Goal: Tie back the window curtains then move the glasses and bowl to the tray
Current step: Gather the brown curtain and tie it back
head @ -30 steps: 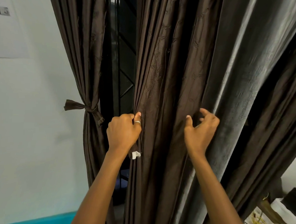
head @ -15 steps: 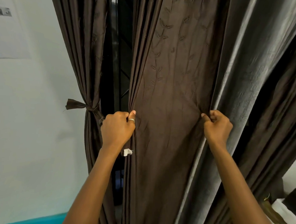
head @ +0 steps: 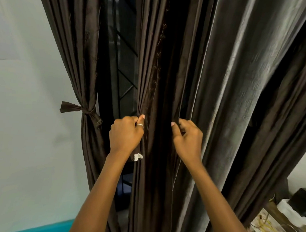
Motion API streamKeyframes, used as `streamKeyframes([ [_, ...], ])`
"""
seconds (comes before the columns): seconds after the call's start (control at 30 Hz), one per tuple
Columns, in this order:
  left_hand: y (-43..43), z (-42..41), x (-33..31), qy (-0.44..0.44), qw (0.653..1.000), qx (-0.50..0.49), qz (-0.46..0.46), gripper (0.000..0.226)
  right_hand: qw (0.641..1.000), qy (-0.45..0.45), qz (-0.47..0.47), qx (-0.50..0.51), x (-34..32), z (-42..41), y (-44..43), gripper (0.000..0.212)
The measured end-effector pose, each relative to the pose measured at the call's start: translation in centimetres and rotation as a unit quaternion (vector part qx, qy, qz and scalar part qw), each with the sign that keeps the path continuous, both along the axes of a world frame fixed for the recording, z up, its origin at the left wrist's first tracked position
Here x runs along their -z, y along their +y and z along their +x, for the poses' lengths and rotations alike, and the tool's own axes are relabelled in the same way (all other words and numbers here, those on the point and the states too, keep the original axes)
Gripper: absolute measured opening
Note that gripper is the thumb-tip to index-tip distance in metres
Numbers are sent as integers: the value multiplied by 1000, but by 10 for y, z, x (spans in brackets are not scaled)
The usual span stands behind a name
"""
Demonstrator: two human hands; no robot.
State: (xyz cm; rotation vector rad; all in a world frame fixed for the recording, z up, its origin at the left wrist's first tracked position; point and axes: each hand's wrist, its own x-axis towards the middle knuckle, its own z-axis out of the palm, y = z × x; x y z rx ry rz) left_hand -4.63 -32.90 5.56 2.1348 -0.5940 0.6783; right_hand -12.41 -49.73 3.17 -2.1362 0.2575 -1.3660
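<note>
At far left we see a pale wall (head: 27, 128) with a teal band (head: 46, 226) along its base. Next comes the left curtain (head: 76, 49), dark brown, gathered and cinched by a knotted tie-back (head: 86, 111) of the same cloth. Beside it, dark window panes (head: 123, 62) show through the gap between the curtains. The left hand (head: 126, 134), a ring (head: 140, 125) on its thumb, is closed in a fist around the left edge of the right curtain (head: 224, 83), thumb pressed upward against the fabric; a small white tag (head: 138, 157) hangs from the curtain edge just below this hand. The right hand (head: 187, 139) is curled, its fingers pinching a fold of the same curtain, near the left hand, with deep pleats bunched between the two. This curtain hangs loose, not tied, its greyer sheen spreading to the right. At lower right we see part of a cluttered surface (head: 283, 224) carrying yellowish wires and a dark box; we cannot tell more. The glasses, bowl and tray lie outside the view.
</note>
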Motion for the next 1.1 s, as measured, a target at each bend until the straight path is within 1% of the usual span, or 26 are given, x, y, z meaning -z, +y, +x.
streamKeyframes([
  [0.07,-1,-1,1,-3,1000,4,0,59,999,3,-10,-31,2,5,15,12],
  [0.1,-1,-1,2,-6,1000,5,1,59,999,5,-16,-42,2,8,22,13],
  [0.2,-1,1,3,-19,1000,7,1,60,997,11,-32,-66,3,16,42,21],
  [0.3,-2,6,5,-18,999,37,-15,58,995,26,-44,-88,6,22,59,27],
  [0.43,-2,12,7,-5,997,67,-38,55,993,58,-38,-91,12,25,71,46],
  [0.57,-2,11,9,7,996,75,-42,56,991,88,-55,-80,19,23,78,54],
  [0.63,-5,7,8,36,995,80,-39,63,990,108,-64,-70,18,23,79,52],
  [0.67,-6,4,7,47,995,82,-39,68,989,113,-65,-69,18,23,79,48],
  [0.73,-8,0,4,38,997,65,-28,76,989,110,-67,-78,16,22,79,40],
  [0.77,-9,-1,2,26,998,49,-21,76,988,108,-72,-80,15,22,80,37],
  [0.83,-11,0,0,8,1000,19,-21,64,986,122,-89,-67,16,23,80,28],
  [0.9,-12,0,1,4,1000,8,-26,58,986,123,-91,-59,17,25,79,26],
  [0.97,-11,1,1,-1,1000,15,-22,56,987,109,-88,-82,18,26,74,32],
  [1.03,-7,5,1,-4,999,28,-18,55,982,106,-86,-132,16,24,68,44],
  [1.1,-2,10,0,-15,999,38,-10,56,976,110,-54,-178,13,23,59,54],
])
